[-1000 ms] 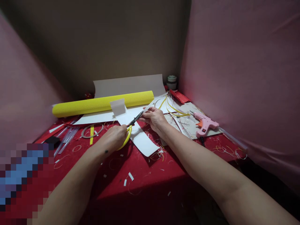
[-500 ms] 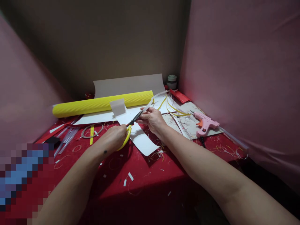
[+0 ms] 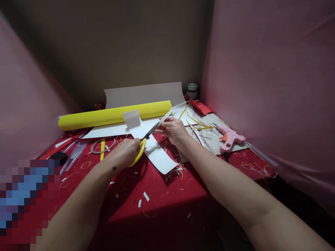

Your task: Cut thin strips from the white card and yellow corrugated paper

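White strip (image 3: 173, 110): bowed half a second ago, it now runs nearly straight, its far end just past the right end of the yellow roll (image 3: 115, 115), its near end at the right hand (image 3: 175, 131).
Left hand (image 3: 127, 150): a little farther left than before, in front of the roll's right half, its fingers wrapped around the yellow handles of the scissors (image 3: 149, 134).
Right-hand grip: thumb and fingers pinch the strip, in front of the roll's right end.
Blades: black, slanting up toward the roll's right end, tips close to the right fingertips; whether they touch the strip or are fully closed, one cannot tell.
White paper band (image 3: 161, 157): slants beneath the scissors, its far end raised before the roll, its near end well in front of it.
Pink glue gun (image 3: 230, 137): well to the right of the roll and nearer the person.
Yellow strips (image 3: 199, 126): between the roll's right end and the glue gun.
Jar (image 3: 192, 92): behind the roll, past its right end.
Large white sheet (image 3: 146, 93): upright and curved behind the roll.
Red cloth (image 3: 159, 190): spreads in front of the roll, dotted with paper scraps (image 3: 146, 197).
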A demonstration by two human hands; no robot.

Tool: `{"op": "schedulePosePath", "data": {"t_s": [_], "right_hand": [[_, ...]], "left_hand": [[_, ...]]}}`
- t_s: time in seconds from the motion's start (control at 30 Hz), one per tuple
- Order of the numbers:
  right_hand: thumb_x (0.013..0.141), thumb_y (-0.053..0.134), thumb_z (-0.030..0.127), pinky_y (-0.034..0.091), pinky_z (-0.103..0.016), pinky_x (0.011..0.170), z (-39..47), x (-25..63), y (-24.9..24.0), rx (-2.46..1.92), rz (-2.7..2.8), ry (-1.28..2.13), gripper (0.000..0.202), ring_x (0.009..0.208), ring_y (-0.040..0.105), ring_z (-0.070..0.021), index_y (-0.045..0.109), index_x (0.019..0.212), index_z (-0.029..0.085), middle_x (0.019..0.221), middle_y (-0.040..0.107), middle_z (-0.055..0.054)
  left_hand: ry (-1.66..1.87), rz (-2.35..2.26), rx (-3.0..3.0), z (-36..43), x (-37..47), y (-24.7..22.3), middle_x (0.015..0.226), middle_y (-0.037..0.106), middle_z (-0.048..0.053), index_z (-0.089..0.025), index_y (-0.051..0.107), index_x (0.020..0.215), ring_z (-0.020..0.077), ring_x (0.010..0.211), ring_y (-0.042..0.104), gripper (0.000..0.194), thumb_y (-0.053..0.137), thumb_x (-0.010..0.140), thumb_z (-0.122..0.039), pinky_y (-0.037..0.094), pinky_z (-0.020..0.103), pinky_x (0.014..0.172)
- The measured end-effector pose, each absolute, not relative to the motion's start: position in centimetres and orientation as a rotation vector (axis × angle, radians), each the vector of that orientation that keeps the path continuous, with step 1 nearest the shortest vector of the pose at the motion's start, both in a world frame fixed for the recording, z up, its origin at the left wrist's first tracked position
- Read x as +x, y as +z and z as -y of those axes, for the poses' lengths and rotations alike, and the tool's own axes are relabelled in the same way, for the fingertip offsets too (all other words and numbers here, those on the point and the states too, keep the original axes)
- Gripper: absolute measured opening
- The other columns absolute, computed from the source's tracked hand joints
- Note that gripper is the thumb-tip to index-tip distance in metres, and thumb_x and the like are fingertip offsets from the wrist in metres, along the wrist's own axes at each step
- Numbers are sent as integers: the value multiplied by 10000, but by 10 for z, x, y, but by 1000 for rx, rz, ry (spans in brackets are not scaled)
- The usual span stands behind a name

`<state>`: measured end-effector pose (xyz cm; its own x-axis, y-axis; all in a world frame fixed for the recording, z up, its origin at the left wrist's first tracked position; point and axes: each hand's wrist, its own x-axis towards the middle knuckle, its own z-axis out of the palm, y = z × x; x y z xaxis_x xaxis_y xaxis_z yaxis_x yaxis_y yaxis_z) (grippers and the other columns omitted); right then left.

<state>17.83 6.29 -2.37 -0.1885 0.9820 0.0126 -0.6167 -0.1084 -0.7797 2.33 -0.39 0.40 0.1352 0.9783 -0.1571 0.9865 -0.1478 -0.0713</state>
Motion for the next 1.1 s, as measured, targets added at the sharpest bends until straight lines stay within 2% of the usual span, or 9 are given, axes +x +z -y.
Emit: {"op": "schedulePosePath", "data": {"t_s": [0.13, 0.37, 0.53, 0.73, 0.93, 1.1], "right_hand": [[621, 520, -18, 547, -267, 565, -64, 177, -24, -623, 768, 1606, 154, 544, 602, -116, 508, 673, 127, 565, 568, 14], [613, 523, -22, 550, -323, 621, -59, 170, -29, -595, 820, 1616, 224, 538, 609, -121, 517, 770, 137, 590, 591, 22], [599, 534, -12, 547, -298, 579, -57, 169, -30, -568, 809, 1604, 234, 541, 600, -118, 514, 773, 144, 595, 583, 30], [595, 551, 5, 538, -268, 555, -60, 169, -31, -595, 817, 1609, 217, 556, 601, -114, 517, 756, 147, 601, 583, 29], [630, 538, 33, 534, -279, 578, -61, 175, -27, -647, 838, 1592, 133, 521, 585, -107, 505, 694, 145, 591, 584, 7], [623, 527, 10, 534, -273, 581, -61, 178, -22, -637, 783, 1554, 153, 529, 585, -105, 503, 696, 142, 595, 573, 15]], "left_hand": [[-262, -1991, 2343, 6, 24, 4, 815, 631, 135, -137, 542, 847, 199, 681, 565, 272, 333, 820, -310, 321, 282, 563], [-222, -1997, 2357, 7, 24, 1, 783, 621, 111, -160, 503, 845, 170, 599, 538, 263, 277, 821, -293, 309, 276, 514], [-283, -2061, 2359, 8, 30, 3, 829, 639, 145, -142, 521, 900, 205, 682, 583, 303, 268, 831, -292, 338, 283, 545], [-350, -2092, 2341, 8, 34, 7, 878, 651, 141, -137, 540, 928, 232, 764, 604, 281, 330, 834, -297, 341, 282, 578], [-279, -2043, 2352, 5, 28, 4, 841, 647, 128, -143, 542, 869, 212, 726, 593, 275, 344, 839, -332, 338, 277, 585], [-297, -2030, 2340, 7, 29, 5, 851, 640, 133, -140, 532, 863, 201, 718, 573, 262, 337, 840, -314, 334, 284, 586]]}}
